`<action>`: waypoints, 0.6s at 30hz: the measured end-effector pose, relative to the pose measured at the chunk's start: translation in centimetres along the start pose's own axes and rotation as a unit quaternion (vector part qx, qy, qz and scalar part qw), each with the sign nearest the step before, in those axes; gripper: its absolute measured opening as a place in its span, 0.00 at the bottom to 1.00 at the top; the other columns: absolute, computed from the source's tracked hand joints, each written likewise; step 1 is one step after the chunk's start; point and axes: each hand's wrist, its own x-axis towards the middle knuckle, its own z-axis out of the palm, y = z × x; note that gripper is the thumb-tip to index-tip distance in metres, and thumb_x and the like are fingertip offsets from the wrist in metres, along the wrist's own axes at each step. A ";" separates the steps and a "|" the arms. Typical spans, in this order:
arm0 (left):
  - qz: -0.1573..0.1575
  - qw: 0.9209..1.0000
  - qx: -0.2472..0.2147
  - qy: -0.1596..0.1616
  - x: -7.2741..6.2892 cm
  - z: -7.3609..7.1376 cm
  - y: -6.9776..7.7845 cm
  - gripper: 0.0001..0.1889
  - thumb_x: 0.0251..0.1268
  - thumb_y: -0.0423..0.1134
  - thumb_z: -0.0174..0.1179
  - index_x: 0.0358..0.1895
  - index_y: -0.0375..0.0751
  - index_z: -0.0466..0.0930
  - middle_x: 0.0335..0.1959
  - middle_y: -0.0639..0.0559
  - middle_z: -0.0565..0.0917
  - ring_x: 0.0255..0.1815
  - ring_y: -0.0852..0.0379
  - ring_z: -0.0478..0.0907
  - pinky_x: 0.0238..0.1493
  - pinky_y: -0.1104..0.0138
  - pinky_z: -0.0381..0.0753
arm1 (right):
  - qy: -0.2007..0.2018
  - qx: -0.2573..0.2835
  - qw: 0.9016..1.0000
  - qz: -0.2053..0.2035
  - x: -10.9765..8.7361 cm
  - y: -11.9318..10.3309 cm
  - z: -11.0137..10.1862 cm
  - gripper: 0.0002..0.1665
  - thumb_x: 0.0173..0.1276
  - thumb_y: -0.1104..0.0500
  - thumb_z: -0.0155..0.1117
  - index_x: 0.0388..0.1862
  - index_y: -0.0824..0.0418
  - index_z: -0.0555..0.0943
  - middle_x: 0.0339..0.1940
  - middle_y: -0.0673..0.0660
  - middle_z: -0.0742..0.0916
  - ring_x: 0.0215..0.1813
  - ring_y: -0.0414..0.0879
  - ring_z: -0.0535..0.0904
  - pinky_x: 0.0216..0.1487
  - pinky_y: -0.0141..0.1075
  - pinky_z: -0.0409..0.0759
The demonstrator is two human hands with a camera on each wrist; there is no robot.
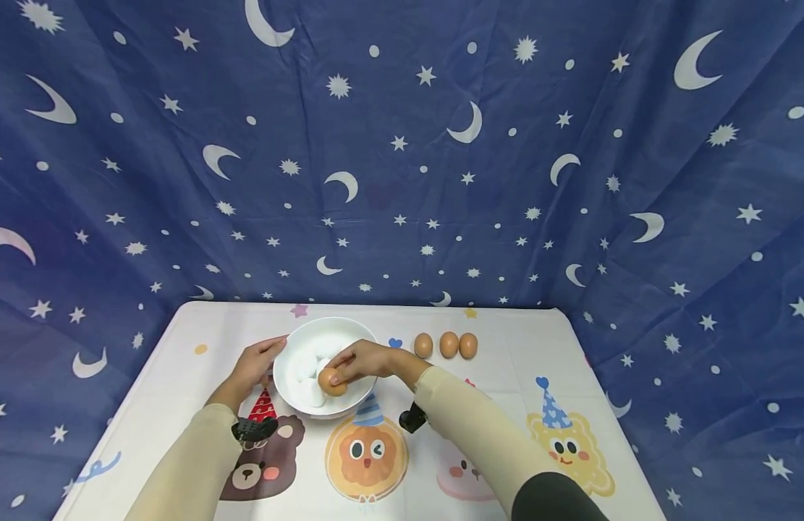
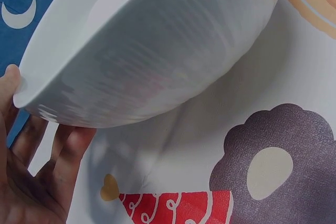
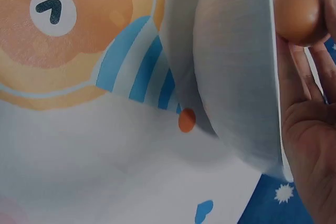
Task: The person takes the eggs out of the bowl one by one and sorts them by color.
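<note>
A white bowl (image 1: 289,396) stands at the left middle of the table, with several white rounded lumps (image 1: 307,367) inside whose kind is unclear. My left hand (image 1: 254,367) holds the bowl's left side. In the left wrist view, its thumb (image 2: 10,85) lies at the rim and the other fingers reach below the wall. Over the bowl's inside, my right hand (image 1: 369,359) grips a brown egg (image 1: 332,382). The right wrist view shows this egg (image 3: 300,14) just past the rim, against the fingers; its contact with the lumps is hidden.
Three brown eggs (image 1: 449,345) lie in a row right of the bowl, near the table's back. The tablecloth (image 1: 402,499) is white with cartoon prints. A blue curtain (image 1: 402,181) with moons and stars hangs behind the table.
</note>
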 end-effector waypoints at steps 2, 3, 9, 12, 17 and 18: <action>0.002 1.000 0.003 0.001 -0.1 0.0 0.0 0.32 0.76 0.57 0.47 0.74 0.42 0.64 0.70 0.33 0.69 0.50 0.52 0.82 0.37 0.66 0.86 | -0.002 0.035 0.999 -0.001 -0.5 -0.1 -0.4 0.18 0.63 0.65 0.71 0.53 0.66 0.84 0.42 0.56 0.89 0.41 0.41 0.85 0.48 0.35 0.84; 0.003 1.000 0.004 0.000 0.0 0.0 0.0 0.32 0.76 0.57 0.47 0.74 0.42 0.64 0.70 0.33 0.69 0.50 0.51 0.82 0.37 0.65 0.86 | 0.000 0.048 0.999 -0.001 -0.8 -0.2 -0.6 0.19 0.64 0.65 0.70 0.54 0.67 0.83 0.44 0.57 0.89 0.43 0.42 0.85 0.49 0.35 0.84; 0.002 1.000 0.008 -0.003 0.1 -0.1 0.0 0.33 0.75 0.59 0.47 0.74 0.42 0.63 0.70 0.34 0.69 0.46 0.55 0.81 0.35 0.67 0.85 | 0.009 0.095 0.995 -0.011 -2.4 0.3 -2.5 0.20 0.69 0.66 0.64 0.59 0.69 0.79 0.50 0.59 0.88 0.46 0.43 0.85 0.53 0.38 0.83; 0.002 1.000 0.011 -0.002 0.1 -0.2 0.0 0.33 0.75 0.60 0.47 0.74 0.42 0.63 0.69 0.33 0.69 0.44 0.57 0.81 0.35 0.67 0.85 | 0.016 0.106 0.994 -0.013 -3.1 1.0 -3.6 0.20 0.70 0.67 0.63 0.60 0.70 0.78 0.48 0.58 0.88 0.45 0.42 0.85 0.54 0.38 0.83; 0.003 1.000 0.010 -0.005 0.0 -0.2 0.1 0.33 0.76 0.58 0.47 0.74 0.42 0.62 0.70 0.32 0.68 0.44 0.56 0.81 0.36 0.66 0.85 | 0.032 0.122 0.992 -0.018 -4.8 1.7 -5.6 0.21 0.70 0.67 0.62 0.61 0.71 0.77 0.49 0.59 0.87 0.47 0.43 0.85 0.55 0.39 0.83; 0.003 1.000 0.009 -0.006 0.0 -0.2 0.2 0.33 0.76 0.59 0.46 0.74 0.42 0.62 0.70 0.33 0.68 0.45 0.55 0.81 0.36 0.66 0.85 | 0.040 0.125 0.991 -0.018 -5.1 1.8 -6.1 0.21 0.70 0.67 0.62 0.61 0.71 0.77 0.50 0.60 0.87 0.47 0.44 0.85 0.54 0.38 0.83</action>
